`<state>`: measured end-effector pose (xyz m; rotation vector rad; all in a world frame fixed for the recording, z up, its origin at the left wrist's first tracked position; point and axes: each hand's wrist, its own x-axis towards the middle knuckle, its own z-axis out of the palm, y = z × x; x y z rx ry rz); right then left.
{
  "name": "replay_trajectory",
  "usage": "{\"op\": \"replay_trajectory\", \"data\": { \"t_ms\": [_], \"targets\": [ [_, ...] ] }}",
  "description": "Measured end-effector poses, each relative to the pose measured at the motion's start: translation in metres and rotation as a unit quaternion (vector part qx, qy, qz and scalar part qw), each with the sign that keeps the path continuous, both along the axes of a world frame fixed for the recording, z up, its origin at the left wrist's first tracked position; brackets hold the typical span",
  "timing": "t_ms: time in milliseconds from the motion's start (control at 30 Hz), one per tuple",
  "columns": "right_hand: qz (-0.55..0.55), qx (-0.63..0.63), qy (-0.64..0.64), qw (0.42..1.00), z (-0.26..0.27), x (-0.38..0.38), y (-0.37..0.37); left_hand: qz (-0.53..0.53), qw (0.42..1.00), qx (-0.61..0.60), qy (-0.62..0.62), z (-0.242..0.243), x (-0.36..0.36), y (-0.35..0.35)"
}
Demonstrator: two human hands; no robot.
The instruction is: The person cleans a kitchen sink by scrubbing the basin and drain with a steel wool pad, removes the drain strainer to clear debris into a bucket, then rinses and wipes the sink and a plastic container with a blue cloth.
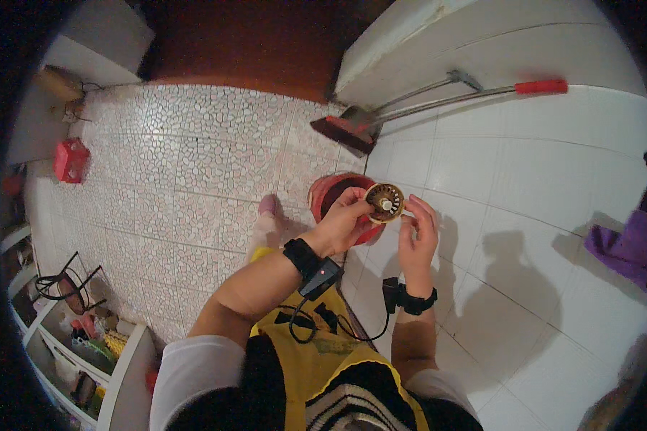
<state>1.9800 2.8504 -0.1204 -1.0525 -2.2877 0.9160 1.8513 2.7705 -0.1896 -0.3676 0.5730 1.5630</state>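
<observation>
A round sink strainer basket with slotted sides and a pale central knob is held up in front of me, its inside stained brown. My left hand grips its rim from the left, thumb at the edge. My right hand is at the strainer's right side, fingers curved; whether the fingertips touch the rim is hard to tell. Beneath the strainer and my left hand stands a red bucket, dark inside and partly covered by the hand.
A broom and a grey dustpan lean by the white tiled wall. Purple cloth hangs at the right. A red plastic basket lies on the patterned floor, far left. White shelving with assorted items stands lower left.
</observation>
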Motion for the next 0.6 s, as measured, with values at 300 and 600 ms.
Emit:
{"op": "replay_trajectory", "data": {
  "t_ms": [300,600],
  "targets": [
    [-0.151,-0.086,0.183,0.968,0.041,0.043,-0.007,-0.03,0.994,0.089,-0.053,0.047,0.004,0.007],
    [-0.095,-0.193,0.056,0.975,0.014,0.111,-0.005,-0.162,0.965,0.128,0.165,0.045,0.072,-0.002]
  ]
}}
